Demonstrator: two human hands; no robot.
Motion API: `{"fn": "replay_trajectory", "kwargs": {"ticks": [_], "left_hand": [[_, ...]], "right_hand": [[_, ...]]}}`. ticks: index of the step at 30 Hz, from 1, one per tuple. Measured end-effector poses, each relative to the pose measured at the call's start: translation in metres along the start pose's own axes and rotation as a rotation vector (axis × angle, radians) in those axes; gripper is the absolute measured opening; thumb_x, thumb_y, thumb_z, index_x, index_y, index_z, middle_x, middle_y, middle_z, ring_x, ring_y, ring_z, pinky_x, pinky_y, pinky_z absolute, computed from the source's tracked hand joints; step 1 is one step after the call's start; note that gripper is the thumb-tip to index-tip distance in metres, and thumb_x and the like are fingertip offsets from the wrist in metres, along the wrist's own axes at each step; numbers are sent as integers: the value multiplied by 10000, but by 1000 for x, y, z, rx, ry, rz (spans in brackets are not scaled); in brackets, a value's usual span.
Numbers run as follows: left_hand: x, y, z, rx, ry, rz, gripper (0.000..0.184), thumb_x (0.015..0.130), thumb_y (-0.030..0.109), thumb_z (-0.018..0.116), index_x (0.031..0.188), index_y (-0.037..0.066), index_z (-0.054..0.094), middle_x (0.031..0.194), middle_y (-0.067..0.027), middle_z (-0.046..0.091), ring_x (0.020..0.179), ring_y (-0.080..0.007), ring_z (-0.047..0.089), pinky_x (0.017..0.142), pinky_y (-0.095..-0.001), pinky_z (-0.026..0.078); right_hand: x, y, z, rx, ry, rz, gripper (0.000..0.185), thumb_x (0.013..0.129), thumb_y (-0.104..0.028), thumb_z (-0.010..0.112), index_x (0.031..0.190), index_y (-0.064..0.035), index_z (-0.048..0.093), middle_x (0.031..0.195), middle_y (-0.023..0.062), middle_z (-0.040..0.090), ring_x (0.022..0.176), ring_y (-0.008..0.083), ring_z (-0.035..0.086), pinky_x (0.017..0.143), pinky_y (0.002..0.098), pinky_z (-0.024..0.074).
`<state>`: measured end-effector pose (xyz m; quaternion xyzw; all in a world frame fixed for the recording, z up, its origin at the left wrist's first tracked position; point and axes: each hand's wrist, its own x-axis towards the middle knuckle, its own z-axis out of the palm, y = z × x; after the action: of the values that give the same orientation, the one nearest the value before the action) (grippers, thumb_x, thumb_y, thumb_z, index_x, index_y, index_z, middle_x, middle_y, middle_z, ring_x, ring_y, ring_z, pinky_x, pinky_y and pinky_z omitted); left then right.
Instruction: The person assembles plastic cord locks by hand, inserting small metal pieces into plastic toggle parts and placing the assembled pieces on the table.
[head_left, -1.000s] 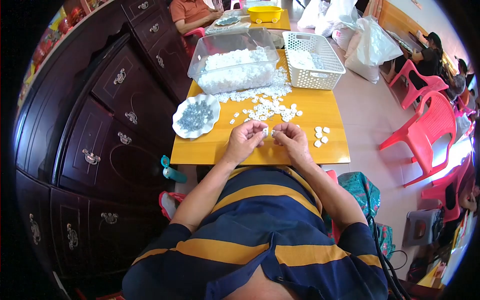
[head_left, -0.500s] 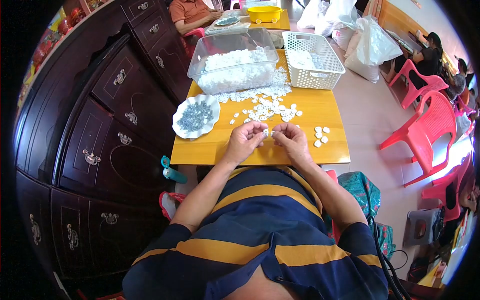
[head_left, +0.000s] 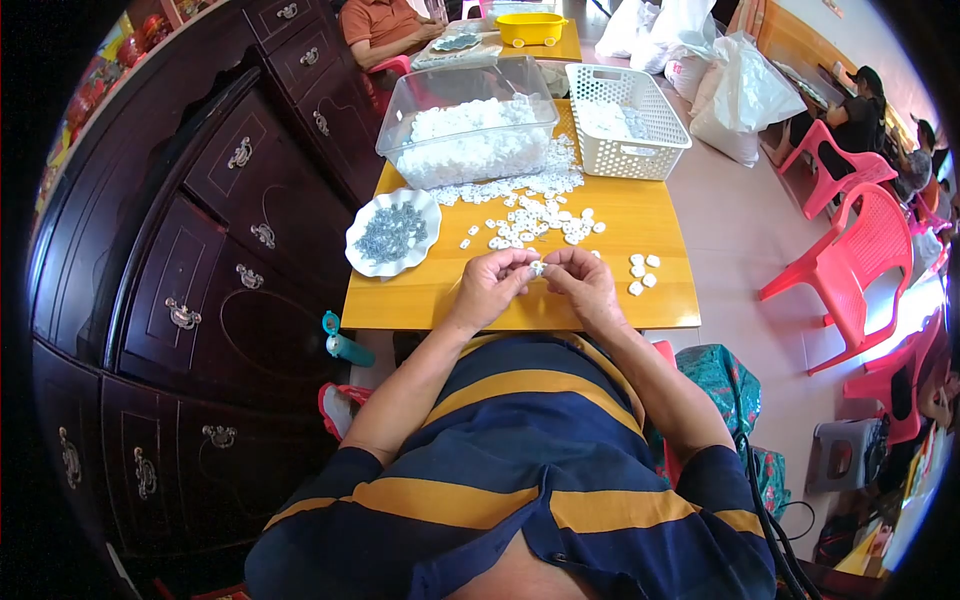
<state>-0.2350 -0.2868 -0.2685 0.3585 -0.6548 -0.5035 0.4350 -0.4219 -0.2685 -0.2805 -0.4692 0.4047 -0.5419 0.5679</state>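
Observation:
My left hand [head_left: 494,284] and my right hand [head_left: 583,282] meet over the near part of the wooden table [head_left: 420,305]. Between their fingertips is a small white plastic piece [head_left: 538,268], gripped from both sides; its details are too small to make out. Just beyond my hands lies a loose heap of similar white pieces [head_left: 540,217]. To the left, a scalloped white dish [head_left: 357,240] holds many small grey-clear parts [head_left: 392,232]. Several white pieces [head_left: 638,270] lie apart, to the right of my right hand.
A clear plastic bin [head_left: 400,110] full of white pieces and a white perforated basket [head_left: 640,160] stand at the table's back. Dark cabinets [head_left: 200,270] line the left. Red chairs [head_left: 850,265] stand on the right. Another person [head_left: 385,40] sits beyond the bin.
My fingertips have come together. The right hand has shifted slightly left, and the gap between the hands has closed around the small white piece.

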Motion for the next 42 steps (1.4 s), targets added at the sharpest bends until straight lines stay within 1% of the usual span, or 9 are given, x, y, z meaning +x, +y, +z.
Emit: {"fn": "replay_trajectory", "kwargs": {"ticks": [11, 21, 27, 33, 36, 38, 39, 41, 42], "left_hand": [[0, 3, -1, 33, 4, -10, 217, 957, 77, 643, 1158, 9, 687, 983, -24, 713, 764, -46, 616, 660, -199, 523], [1, -4, -1, -11, 12, 29, 204, 959, 80, 642, 1148, 13, 680, 957, -13, 701, 761, -38, 605, 655, -193, 512], [0, -3, -1, 4, 7, 18, 200, 958, 72, 638, 1145, 14, 681, 958, -13, 704, 753, -37, 606, 652, -193, 513], [-2, 2, 0, 100, 12, 28, 208, 947, 61, 647, 1145, 17, 696, 931, -5, 709, 731, -41, 603, 654, -196, 512], [-2, 3, 0, 117, 22, 44, 214, 941, 51, 647, 1144, 10, 701, 932, -18, 710, 725, -56, 607, 654, -205, 511], [-1, 6, -1, 233, 12, 143, 220, 932, 39, 647, 1142, 1, 701, 951, -53, 709, 759, -75, 621, 680, -216, 513], [-1, 8, -1, 233, 12, 143, 220, 932, 39, 647, 1142, 1, 701, 951, -53, 709, 759, -75, 621, 680, -216, 513], [0, 9, 0, 333, 29, 297, 230, 915, 22, 651, 1138, -1, 703, 950, -78, 695, 782, -90, 614, 697, -227, 507], [0, 10, -1, 333, 28, 297, 230, 915, 22, 651, 1138, -1, 703, 950, -78, 695, 782, -90, 614, 697, -227, 507]], "right_hand": [[0, 0, 0, 34, -14, 25, 93, 929, -66, 675, 1000, -13, 649, 841, -11, 656, 729, 50, 596, 650, 195, 483], [-1, -1, 2, -6, 3, -11, 77, 915, -60, 674, 976, -17, 656, 836, -8, 657, 725, 51, 596, 643, 200, 490], [-1, 1, 3, -36, 17, -18, 80, 910, -64, 680, 969, -16, 656, 799, -13, 651, 697, 52, 589, 637, 201, 486], [-4, -7, 5, -29, -3, 12, 90, 911, -68, 687, 977, -12, 663, 788, -8, 654, 685, 52, 587, 619, 199, 471], [-4, -9, 4, -47, -1, 49, 103, 908, -74, 697, 984, -13, 665, 783, -5, 658, 680, 55, 587, 619, 198, 470], [-4, -10, 4, -13, -14, 104, 107, 906, -72, 701, 987, -12, 666, 783, -1, 664, 674, 56, 587, 621, 196, 470], [-4, -12, 5, -13, -14, 104, 107, 906, -72, 701, 987, -12, 666, 783, -1, 664, 674, 56, 587, 621, 196, 470], [-6, -15, 5, -33, -7, 131, 110, 903, -67, 703, 987, -10, 661, 789, 0, 667, 668, 52, 579, 614, 195, 465], [-5, -14, 5, -33, -6, 131, 110, 903, -67, 703, 987, -10, 661, 789, 0, 667, 668, 52, 579, 614, 195, 465]]}}
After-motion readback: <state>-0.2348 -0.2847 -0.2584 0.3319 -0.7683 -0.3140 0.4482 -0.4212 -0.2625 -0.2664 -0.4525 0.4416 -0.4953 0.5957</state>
